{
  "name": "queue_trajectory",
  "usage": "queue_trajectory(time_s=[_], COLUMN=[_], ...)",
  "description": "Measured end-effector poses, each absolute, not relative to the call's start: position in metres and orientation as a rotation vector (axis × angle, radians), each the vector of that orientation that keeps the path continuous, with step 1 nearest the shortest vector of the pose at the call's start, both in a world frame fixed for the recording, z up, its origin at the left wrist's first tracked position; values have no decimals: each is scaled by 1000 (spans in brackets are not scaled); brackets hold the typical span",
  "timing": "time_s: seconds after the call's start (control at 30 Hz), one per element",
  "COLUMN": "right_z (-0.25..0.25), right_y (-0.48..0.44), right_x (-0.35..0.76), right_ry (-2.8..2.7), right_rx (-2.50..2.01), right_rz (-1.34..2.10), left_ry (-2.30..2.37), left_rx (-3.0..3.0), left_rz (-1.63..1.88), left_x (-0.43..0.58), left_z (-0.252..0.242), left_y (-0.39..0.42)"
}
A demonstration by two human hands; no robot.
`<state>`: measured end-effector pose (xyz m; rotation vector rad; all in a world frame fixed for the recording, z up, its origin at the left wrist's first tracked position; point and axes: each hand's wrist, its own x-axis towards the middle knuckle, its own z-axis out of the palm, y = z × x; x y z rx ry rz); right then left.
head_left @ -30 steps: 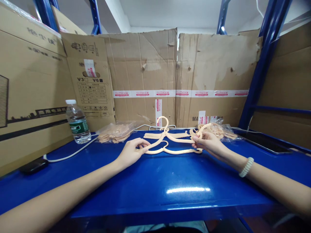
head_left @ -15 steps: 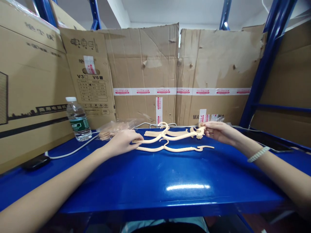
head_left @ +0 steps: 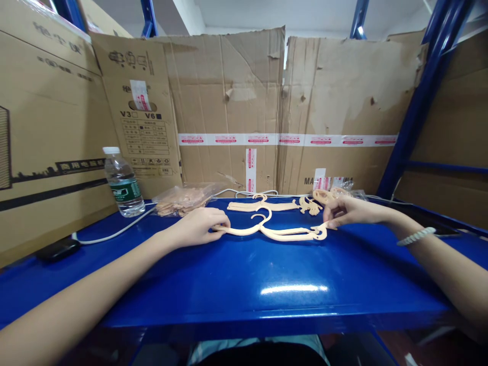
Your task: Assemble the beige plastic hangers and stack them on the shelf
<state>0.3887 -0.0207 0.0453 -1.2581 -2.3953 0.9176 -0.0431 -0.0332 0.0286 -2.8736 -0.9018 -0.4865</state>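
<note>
Two cream-coloured hangers lie almost together on the blue table, the nearer one overlapping the other. My left hand [head_left: 202,225] is closed around the left end of the upper hanger [head_left: 244,232]. At its right end, my right hand [head_left: 341,211] pinches the tip, thumb and fingers together. The lower hanger [head_left: 292,237] shows beneath it, mostly covered on the left. Behind them lies another set of hangers [head_left: 263,206], with a carved, leaf-like piece [head_left: 310,206] at its right end.
A plastic bag of tan pieces [head_left: 183,198] lies at the left, near a water bottle [head_left: 124,185]. More tan pieces [head_left: 323,195] sit in clear plastic behind my right hand. Cardboard boxes [head_left: 229,91] wall the back, and a black device [head_left: 58,250] with a white cable is at left.
Both hands have brought the held hanger nearer and lower, away from the rear set and onto the front hanger. The view has tilted slightly.
</note>
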Motion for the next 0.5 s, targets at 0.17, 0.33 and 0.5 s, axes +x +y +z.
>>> queue_trajectory(time_s=[0.17,0.33,0.5], right_z=[44,40,41], right_y=[-20,-15,-17], right_x=[392,396,395], right_ry=[-2480,-2530,-2579], right_rx=[-1392,-1473,-1514], right_rz=[864,870,738], left_ry=[-891,-892,-902], left_rx=[-2916,-2903,-2884], left_rz=[-496,-465,-447], left_x=[-37,-34,-36], left_z=[27,26,26], left_y=[-40,-42,-39])
